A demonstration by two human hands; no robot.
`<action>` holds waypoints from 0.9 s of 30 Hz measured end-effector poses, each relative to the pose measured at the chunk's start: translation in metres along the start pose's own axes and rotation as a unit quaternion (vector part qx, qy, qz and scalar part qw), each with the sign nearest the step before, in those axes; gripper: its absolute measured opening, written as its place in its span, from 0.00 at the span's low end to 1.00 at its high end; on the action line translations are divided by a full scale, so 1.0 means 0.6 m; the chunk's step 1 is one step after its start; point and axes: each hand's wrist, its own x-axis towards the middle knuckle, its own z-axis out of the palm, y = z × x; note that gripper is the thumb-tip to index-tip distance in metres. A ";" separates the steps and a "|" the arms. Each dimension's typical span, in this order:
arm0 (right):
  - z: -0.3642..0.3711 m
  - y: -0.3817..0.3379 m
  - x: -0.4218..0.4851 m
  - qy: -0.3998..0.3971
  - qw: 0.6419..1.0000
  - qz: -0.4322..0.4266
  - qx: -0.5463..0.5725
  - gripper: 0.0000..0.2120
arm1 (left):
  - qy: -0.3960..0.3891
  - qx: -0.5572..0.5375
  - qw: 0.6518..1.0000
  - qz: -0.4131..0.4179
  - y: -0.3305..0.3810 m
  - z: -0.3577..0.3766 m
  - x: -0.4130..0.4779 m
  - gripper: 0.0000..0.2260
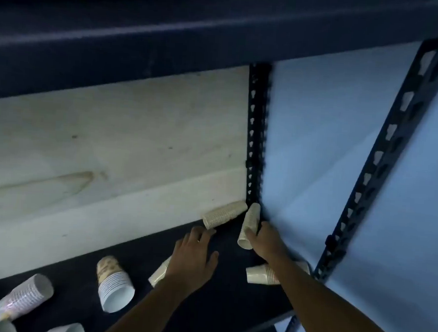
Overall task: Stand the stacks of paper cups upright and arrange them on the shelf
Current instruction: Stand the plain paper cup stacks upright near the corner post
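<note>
I have my right hand (pixel 262 239) wrapped around a beige stack of paper cups (pixel 249 225) in the far right corner of the shelf (pixel 217 307), fingers closed on its lower half near the open mouth, the stack leaning against the slotted upright (pixel 256 132). My left hand (pixel 194 256) lies flat and spread, holding nothing, its fingertips just short of a second beige stack (pixel 224 215) lying on its side against the back wall. More stacks lie toppled: one (pixel 262 273) under my right forearm, one (pixel 159 272) half hidden by my left wrist, a printed one (pixel 114 285) nearer left, and another (pixel 17 299) at the near left edge. I judge these stacks very light, thin-walled and easy to crush or slide apart, so a gentle grip around the middle suits best. Both forearms reach forward from the near edge, the right extended furthest.
</note>
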 end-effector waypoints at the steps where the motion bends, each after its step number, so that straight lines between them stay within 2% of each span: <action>1: 0.009 -0.001 0.014 -0.005 1.000 0.024 0.008 0.34 | -0.001 -0.003 1.000 -0.001 -0.001 0.001 0.006 0.26; 4: 0.014 -0.018 0.027 -0.048 0.991 0.093 0.081 0.38 | 0.022 -0.003 1.000 -0.002 -0.004 0.011 0.015 0.26; 9: 0.029 -0.016 0.047 -0.043 0.986 0.105 0.123 0.32 | -0.010 0.023 1.000 -0.003 -0.010 0.027 0.043 0.26; 16: 0.033 0.020 0.049 -0.034 0.982 0.100 0.157 0.35 | -0.016 0.034 0.999 -0.002 -0.005 0.087 0.157 0.26; 20: 0.027 0.020 0.035 -0.036 0.987 0.033 0.155 0.29 | -0.018 0.028 0.999 -0.026 -0.011 0.118 0.203 0.28; 24: 0.013 0.023 0.026 -0.026 0.990 -0.017 0.134 0.26 | -0.030 0.071 0.996 -0.036 -0.020 0.135 0.234 0.31; 27: 0.003 0.026 0.028 -0.012 0.990 -0.045 0.131 0.24 | -0.022 0.112 0.992 -0.050 -0.017 0.135 0.251 0.29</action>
